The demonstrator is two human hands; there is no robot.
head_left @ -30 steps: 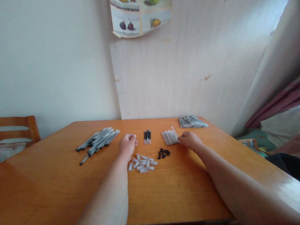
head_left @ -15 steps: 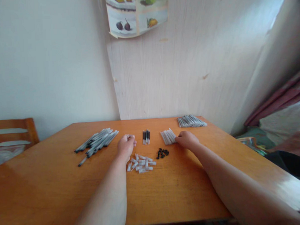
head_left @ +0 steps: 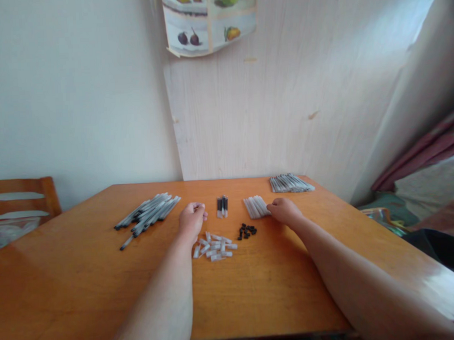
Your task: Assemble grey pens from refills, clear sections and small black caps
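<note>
My left hand point(head_left: 192, 218) hovers over the table's middle with its fingers curled together. Whatever may be inside that curl is hidden. Fingers closed, my right hand point(head_left: 285, 211) pinches at the right edge of a row of translucent white pen barrels point(head_left: 255, 207). Between the hands lies a short row of black ink refills point(head_left: 222, 207) with clear ends. Small black plugs point(head_left: 246, 231) are heaped in front of the barrels. Clear pen caps point(head_left: 215, 247) lie scattered close to my left wrist.
Pens with black tips form a loose pile point(head_left: 148, 216) at the left. A neat stack of similar pens point(head_left: 291, 182) sits at the back right of the wooden table point(head_left: 255, 294). Beyond the left side stands a wooden chair point(head_left: 47, 198); a black bin-like container point(head_left: 441, 251) is off the right edge.
The view has shifted very slightly. My right hand remains at the edge of the barrels with little movement, and my left hand keeps its curled pose.
</note>
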